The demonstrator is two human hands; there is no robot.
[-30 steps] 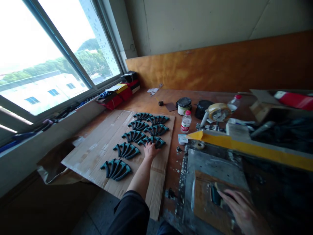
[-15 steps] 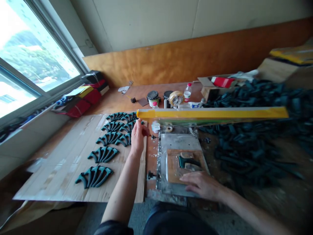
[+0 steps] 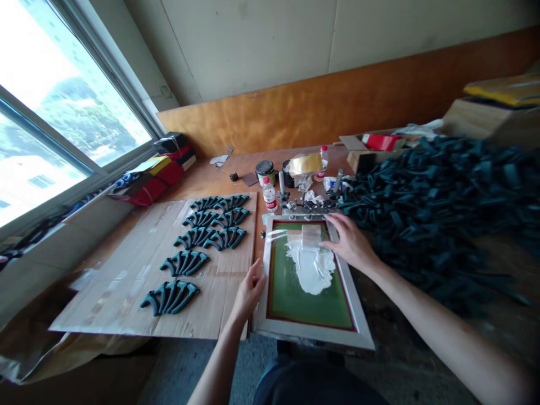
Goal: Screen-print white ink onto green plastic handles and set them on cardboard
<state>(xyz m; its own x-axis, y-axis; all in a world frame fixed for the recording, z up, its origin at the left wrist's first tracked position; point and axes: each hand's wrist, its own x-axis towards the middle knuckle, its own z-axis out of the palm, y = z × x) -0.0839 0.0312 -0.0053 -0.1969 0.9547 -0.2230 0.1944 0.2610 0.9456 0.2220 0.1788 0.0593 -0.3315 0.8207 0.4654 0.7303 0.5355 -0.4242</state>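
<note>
Two hands flank the screen (image 3: 312, 333), which lies flat at the table's near edge. Left hand (image 3: 250, 289): fingers loosely curled, beside the left rim; whether they touch or grip it cannot be told. Right hand (image 3: 352, 242): fingers spread above the upper right rim, thumb apart and pointing at a pale block (image 3: 311, 237); contact between thumb and block cannot be confirmed. The block sits at the upper end of a white paste (image 3: 314, 275) spread over the green mesh (image 3: 295, 306). Metal clamps (image 3: 310, 212) line the far rim. A red-capped bottle (image 3: 269, 197) stands just beyond the far left corner; a second bottle (image 3: 324, 163), a can (image 3: 265, 172) and a tape roll (image 3: 306, 163) stand farther back. To the left, cardboard (image 3: 126, 275) carries eight fans of dark green parts (image 3: 171, 298), in columns of five and three. To the right, a heap (image 3: 442, 197) of similar parts crowds the work area, with the right forearm crossing in front of its near side. Whatever lies beneath the screen is hidden. The tape roll is blurred and partly covers a dark container. Individual parts in the heap merge, and its right side is cut off by the picture edge, as are both forearms lower down.
</note>
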